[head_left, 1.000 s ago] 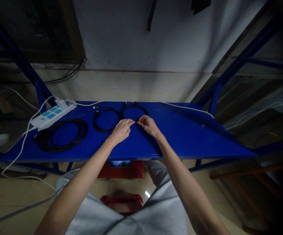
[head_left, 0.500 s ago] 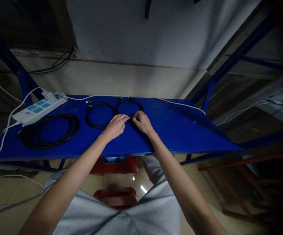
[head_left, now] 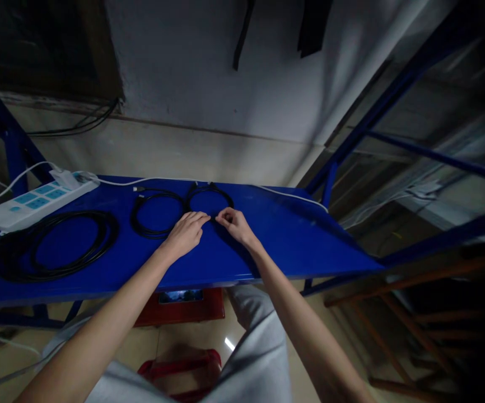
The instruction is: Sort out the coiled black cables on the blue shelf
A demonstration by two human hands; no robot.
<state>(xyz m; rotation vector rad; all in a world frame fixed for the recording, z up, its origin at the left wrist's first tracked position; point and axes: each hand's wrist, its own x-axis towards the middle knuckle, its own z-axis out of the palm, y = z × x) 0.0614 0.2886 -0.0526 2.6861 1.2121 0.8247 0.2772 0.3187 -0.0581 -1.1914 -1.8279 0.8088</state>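
Head view
Left hand (head_left: 185, 233): palm down, fingers curled, tips on the small coil (head_left: 208, 197).
Right hand (head_left: 233, 222): fingertips pinching that coil's near edge, just beside the left.
Small coil: on the table (head_left: 293, 235), beyond both hands.
Middle coil (head_left: 155, 211): touching it, left.
Big coil (head_left: 49, 246): farther left, near the power strip (head_left: 32, 200).

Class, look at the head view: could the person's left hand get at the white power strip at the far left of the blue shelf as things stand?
Probably yes. The left hand rests by the small cable coil; only flat cable coils lie between it and the power strip.
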